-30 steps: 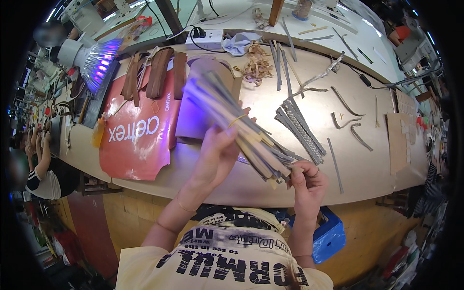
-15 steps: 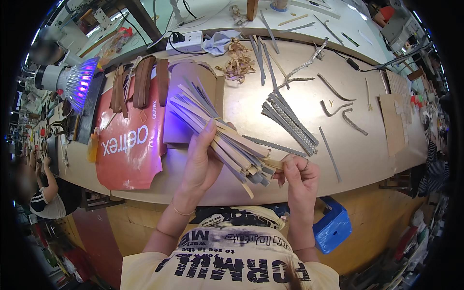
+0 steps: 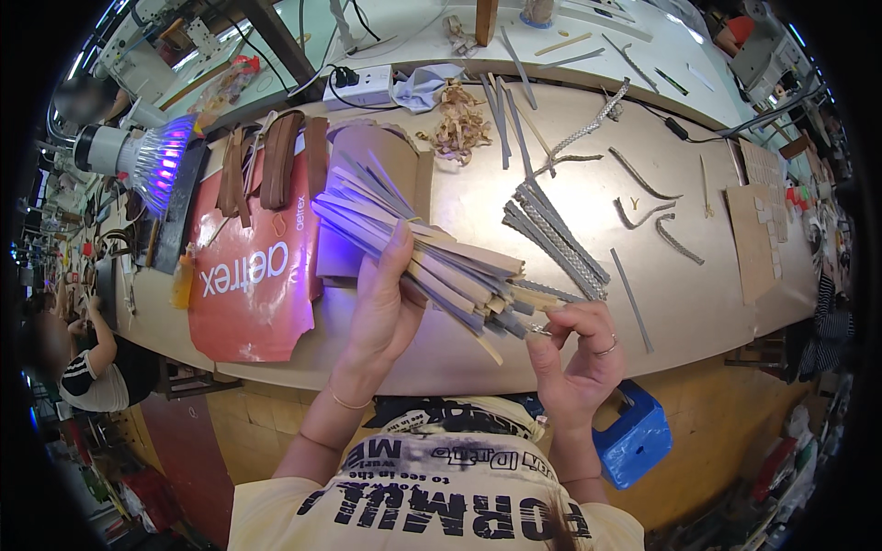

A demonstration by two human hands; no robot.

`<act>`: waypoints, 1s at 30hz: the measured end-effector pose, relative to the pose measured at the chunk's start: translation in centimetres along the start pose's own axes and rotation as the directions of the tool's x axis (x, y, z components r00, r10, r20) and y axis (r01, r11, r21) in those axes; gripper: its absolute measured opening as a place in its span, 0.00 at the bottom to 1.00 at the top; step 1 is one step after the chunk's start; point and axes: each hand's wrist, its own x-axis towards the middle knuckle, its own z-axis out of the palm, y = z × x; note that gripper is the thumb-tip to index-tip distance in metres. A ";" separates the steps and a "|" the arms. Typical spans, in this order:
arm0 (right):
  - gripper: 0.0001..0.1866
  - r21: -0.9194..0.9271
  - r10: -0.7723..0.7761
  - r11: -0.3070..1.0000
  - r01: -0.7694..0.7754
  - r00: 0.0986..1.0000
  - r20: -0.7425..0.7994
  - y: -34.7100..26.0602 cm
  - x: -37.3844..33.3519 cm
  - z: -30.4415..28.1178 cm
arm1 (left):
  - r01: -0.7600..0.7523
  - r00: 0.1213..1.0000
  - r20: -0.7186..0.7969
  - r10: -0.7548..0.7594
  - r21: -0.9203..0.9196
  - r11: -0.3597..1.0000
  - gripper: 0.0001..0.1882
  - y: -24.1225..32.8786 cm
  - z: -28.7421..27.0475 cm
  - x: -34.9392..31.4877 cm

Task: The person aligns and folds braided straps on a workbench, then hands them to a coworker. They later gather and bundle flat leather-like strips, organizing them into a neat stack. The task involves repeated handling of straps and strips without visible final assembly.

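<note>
My left hand (image 3: 381,308) is wrapped round a thick bundle of thin flat strips (image 3: 450,271), grey and cream-tan, gathered by a thin band. The bundle slants over the near part of the table, its upper end fanned out in violet light. At its lower right end, the thumb and forefinger of my right hand (image 3: 583,354) close on a strip end, partly hidden by the fingers. Beyond the bundle lie braided grey straps (image 3: 556,239) on the table.
A violet-glowing lamp (image 3: 156,165) stands left, near a red sheet (image 3: 248,303) with brown straps (image 3: 280,161) on it. A cardboard roll (image 3: 372,151), curled scraps (image 3: 459,124) and a power strip (image 3: 360,87) lie further back. A blue stool (image 3: 634,436) stands below the table's edge.
My right hand has shifted slightly right and down, and its grip on the strip ends looks looser. The left hand still holds the bundle in nearly the same place.
</note>
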 end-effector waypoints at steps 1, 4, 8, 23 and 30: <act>0.15 -0.039 0.011 0.999 -0.011 1.000 0.012 -0.1 0.1 0.0 | -0.003 1.000 0.004 0.003 0.003 1.000 0.18 0.0 0.0 0.0; 0.16 -0.123 0.019 0.992 -0.013 0.999 0.048 -0.3 0.4 0.1 | -0.015 1.000 0.015 0.015 0.019 1.000 0.19 0.0 -0.2 -0.3; 0.14 -0.139 0.018 0.990 -0.008 0.997 0.075 -0.5 0.6 0.3 | -0.066 0.998 0.002 0.066 0.098 0.993 0.18 0.1 -0.4 -0.5; 0.10 -0.077 0.143 0.988 -0.134 0.982 0.125 -0.8 0.6 0.5 | -0.112 0.993 0.053 0.104 0.195 0.974 0.18 0.4 -0.3 -1.1; 0.07 0.005 0.221 0.974 -0.227 0.953 0.206 -0.6 0.8 -0.1 | -0.113 0.993 -0.014 0.115 0.094 0.989 0.18 0.2 0.0 -1.3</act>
